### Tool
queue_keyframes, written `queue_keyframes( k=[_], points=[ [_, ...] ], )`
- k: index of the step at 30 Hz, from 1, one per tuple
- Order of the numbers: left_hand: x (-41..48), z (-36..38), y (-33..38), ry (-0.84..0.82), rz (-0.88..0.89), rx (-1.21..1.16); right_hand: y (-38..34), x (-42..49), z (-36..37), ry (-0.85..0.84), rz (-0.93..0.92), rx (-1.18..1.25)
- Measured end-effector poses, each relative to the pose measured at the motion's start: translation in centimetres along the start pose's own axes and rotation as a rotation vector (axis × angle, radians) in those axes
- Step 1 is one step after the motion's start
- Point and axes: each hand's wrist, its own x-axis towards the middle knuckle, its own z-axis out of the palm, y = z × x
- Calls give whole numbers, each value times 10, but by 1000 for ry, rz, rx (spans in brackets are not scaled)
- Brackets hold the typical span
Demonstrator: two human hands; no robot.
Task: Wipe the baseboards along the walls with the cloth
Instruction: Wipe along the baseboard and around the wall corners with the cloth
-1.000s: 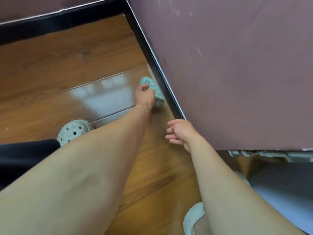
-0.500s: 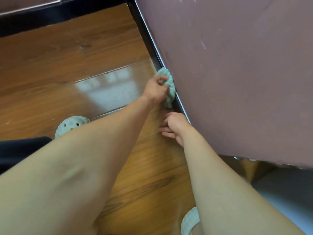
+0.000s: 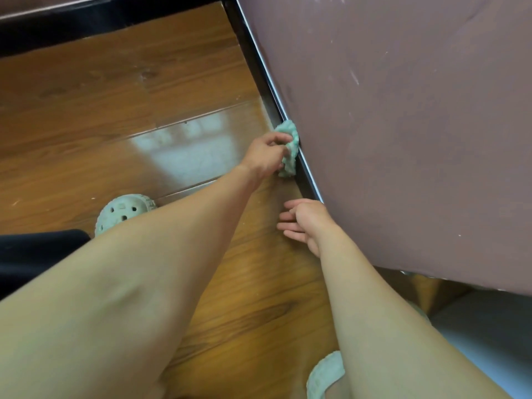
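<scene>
- Filling the right side of the view, a mauve wall point(image 3: 403, 125) with pale scuff marks meets the floor along a slanted line.
- Glossy wooden floor point(image 3: 115, 110) takes up the left and middle, with a bright window reflection on its boards.
- Two bare forearms reach forward from the bottom edge, the left one the larger in view.
- A black baseboard point(image 3: 259, 79) runs along the foot of the mauve wall, and a second black baseboard point(image 3: 86, 27) runs along the far wall at the top left. The two meet in the corner at the top.
- A dark garment point(image 3: 37, 254) lies at the left edge.
- A pale perforated clog point(image 3: 123, 211) shows beside the left forearm, and part of a second clog point(image 3: 325, 372) shows near the bottom, under the right forearm.
- The left hand point(image 3: 264, 156) has its fingers curled round the cloth and presses it against the baseboard of the mauve wall.
- The right hand point(image 3: 305, 223) holds nothing. Its fingers are loosely spread and point left, low over the floor and just beside the same baseboard, nearer the person than the left hand. Whether it touches the floor cannot be told.
- The cloth point(image 3: 289, 151), light green and bunched, sits between the left hand's fingers and the baseboard, touching the strip where it meets the wall.
</scene>
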Motion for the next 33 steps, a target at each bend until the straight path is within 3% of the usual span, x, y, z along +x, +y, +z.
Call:
queue_keyframes(
  k=[7,14,19,23,30,33],
  points=[
    [10,4,14,-10,-35,-87,-2,-3,-12,12,-14,12],
    [-6,0,-11,-147,-105,42,7,-1,-7,-3,12,-5],
    [-3,10,-3,0,-64,-61,-1,0,-4,-11,-20,13],
    [-9,25,-7,21,-67,-36,6,-3,-9,8,-7,30],
    [-31,21,-39,-196,-198,65,31,-5,-10,-4,62,-23],
    [-34,21,-35,-129,-148,-9,28,-6,1,-37,20,-46]
  ],
)
